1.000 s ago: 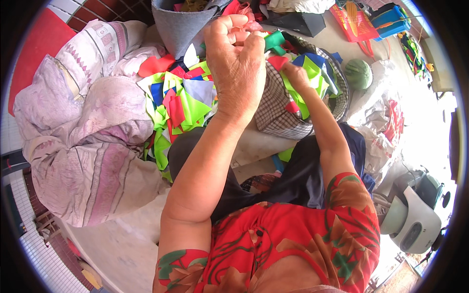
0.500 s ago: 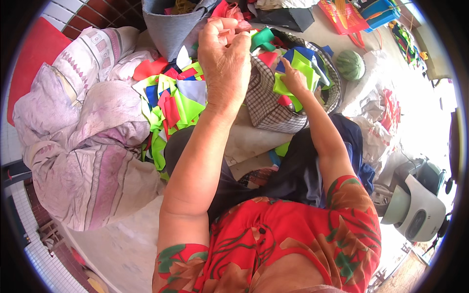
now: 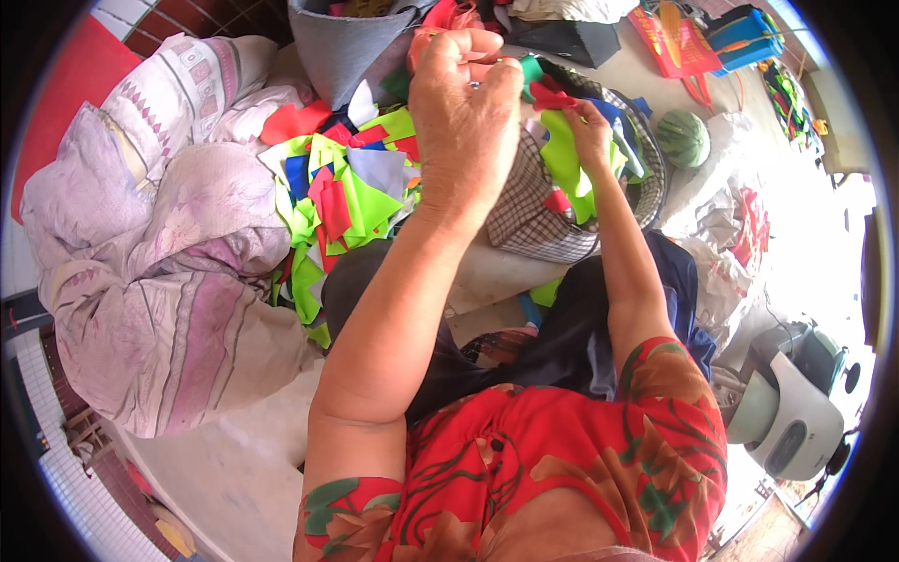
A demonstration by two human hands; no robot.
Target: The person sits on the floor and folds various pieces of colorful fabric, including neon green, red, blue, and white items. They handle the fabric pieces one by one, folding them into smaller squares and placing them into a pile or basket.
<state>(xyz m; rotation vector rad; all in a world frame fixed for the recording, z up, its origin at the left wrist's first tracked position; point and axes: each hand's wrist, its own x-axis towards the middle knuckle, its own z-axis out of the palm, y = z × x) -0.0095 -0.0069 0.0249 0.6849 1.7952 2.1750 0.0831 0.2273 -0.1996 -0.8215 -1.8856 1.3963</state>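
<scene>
The red scrap (image 3: 552,96) is above the mouth of the checked bag (image 3: 526,208), pinched at the fingertips of my right grip (image 3: 592,138), which is narrow on it. Lime-green scraps (image 3: 564,161) lie just below, at the bag's opening. My left grip (image 3: 464,131) is raised on the near left, fingers half-curled; I cannot tell whether it holds anything. Further left is a mixed scrap pile (image 3: 373,204), beside a pale cloth bundle (image 3: 217,208). A grey container (image 3: 342,56) stands beyond the pile; a striped melon (image 3: 683,139) sits right of the bag.

no word, number or sign can be read; toward one o'clock, a red bag (image 3: 691,58) carries yellow marks, too small and blurred to make out as lettering.
</scene>
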